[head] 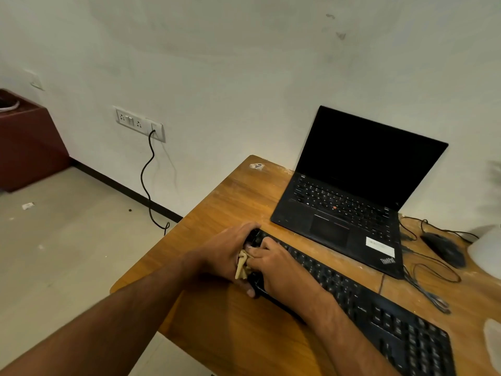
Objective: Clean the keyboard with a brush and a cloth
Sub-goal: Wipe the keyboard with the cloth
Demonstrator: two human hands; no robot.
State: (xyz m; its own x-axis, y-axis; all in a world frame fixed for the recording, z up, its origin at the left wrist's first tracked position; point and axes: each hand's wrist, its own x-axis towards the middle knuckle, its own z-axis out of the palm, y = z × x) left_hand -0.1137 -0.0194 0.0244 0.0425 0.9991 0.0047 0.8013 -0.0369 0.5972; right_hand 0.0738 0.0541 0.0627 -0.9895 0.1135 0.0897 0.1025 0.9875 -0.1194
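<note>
A long black keyboard (379, 310) lies diagonally on the wooden table (217, 207). My left hand (225, 253) grips the keyboard's left end, fingers over the far corner and thumb at the near edge. My right hand (273, 264) holds a crumpled yellow cloth (242, 265) against the left end of the keys; only a bit of cloth shows between the two hands. No brush is in view.
An open black laptop (352, 191) with a dark screen stands behind the keyboard. A black mouse (444, 249) and tangled cables (428, 283) lie at the right. A white object (488, 251) sits at the right edge. A wall socket with a black cord (147, 180) is at left.
</note>
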